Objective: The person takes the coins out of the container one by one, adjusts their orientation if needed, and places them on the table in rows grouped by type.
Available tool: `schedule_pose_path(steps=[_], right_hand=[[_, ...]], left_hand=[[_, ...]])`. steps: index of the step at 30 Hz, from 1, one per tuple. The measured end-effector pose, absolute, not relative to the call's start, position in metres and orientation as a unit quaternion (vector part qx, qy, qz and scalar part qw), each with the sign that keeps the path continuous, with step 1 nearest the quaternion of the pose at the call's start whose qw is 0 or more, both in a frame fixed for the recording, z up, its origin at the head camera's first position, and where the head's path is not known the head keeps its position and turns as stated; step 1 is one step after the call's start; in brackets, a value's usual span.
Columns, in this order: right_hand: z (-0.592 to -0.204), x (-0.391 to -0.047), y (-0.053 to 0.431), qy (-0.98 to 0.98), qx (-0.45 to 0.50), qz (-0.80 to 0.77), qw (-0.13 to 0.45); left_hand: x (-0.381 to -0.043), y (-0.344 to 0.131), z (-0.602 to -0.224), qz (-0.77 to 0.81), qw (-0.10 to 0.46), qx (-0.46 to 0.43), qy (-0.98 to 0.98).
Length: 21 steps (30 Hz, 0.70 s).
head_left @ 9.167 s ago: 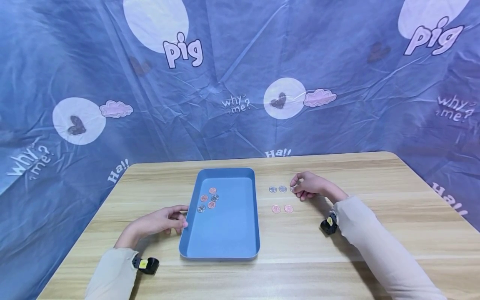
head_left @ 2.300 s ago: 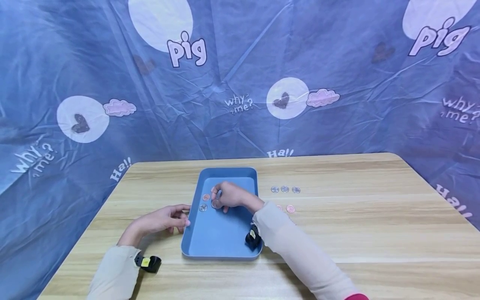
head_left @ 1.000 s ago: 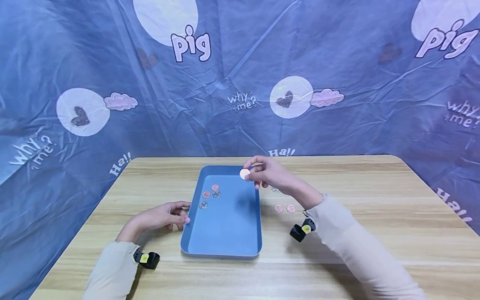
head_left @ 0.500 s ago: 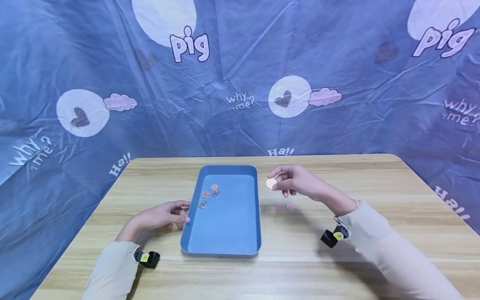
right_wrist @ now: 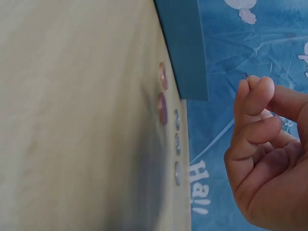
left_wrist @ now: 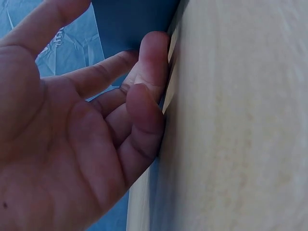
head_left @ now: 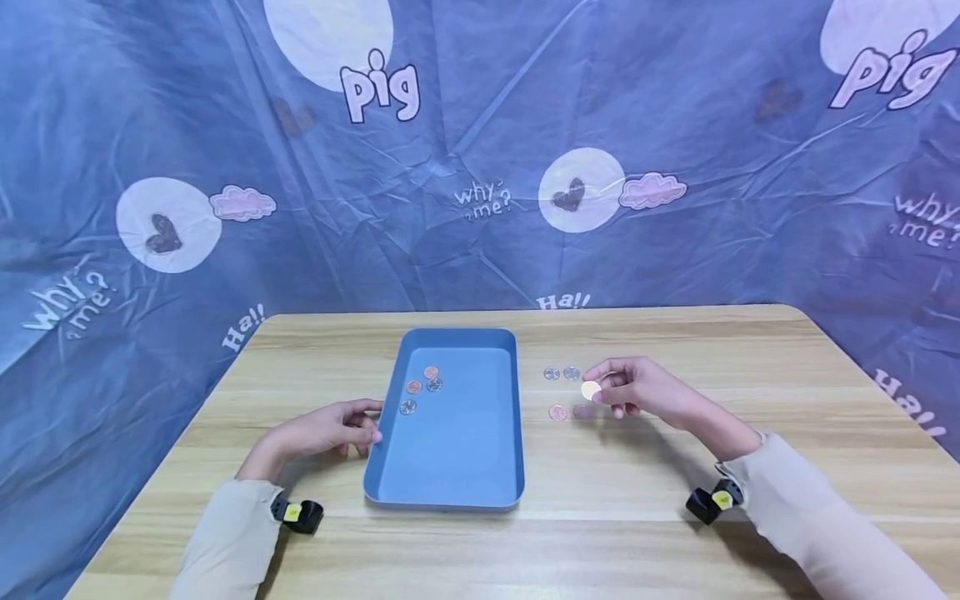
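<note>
My right hand pinches a coin between thumb and index finger above the table, right of the blue tray. The coin shines pale in the head view and appears edge-on in the right wrist view. Below it lie two copper coins. Silver coins form a row behind; the right wrist view shows three silver coins, one hidden by the hand from the head. Inside the tray rest two copper coins and two silver coins. My left hand touches the tray's left side with loosely bent fingers.
The wooden table carries the tray left of its middle. A blue printed cloth hangs behind the table and along both sides. Black cameras are strapped to both wrists, the right wrist camera hanging above the tabletop.
My right hand reached into the tray and came out with a copper coin. It has since carried it right and lower, over the copper pair. The left hand stays at the tray.
</note>
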State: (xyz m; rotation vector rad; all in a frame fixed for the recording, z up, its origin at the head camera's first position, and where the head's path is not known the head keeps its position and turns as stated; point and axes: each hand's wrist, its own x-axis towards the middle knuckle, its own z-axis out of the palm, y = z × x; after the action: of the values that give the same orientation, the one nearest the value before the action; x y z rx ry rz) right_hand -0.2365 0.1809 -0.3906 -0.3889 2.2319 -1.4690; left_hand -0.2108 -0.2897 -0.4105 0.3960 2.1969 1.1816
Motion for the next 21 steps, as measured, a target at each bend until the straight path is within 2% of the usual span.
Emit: schedule_pose_path(steps=[21], right_hand=[[-0.411,-0.230,0.206,0.835,-0.118,-0.485,0.230]], left_hand=[[-0.210,-0.290,-0.412,0.459,0.305,0.149,0.821]])
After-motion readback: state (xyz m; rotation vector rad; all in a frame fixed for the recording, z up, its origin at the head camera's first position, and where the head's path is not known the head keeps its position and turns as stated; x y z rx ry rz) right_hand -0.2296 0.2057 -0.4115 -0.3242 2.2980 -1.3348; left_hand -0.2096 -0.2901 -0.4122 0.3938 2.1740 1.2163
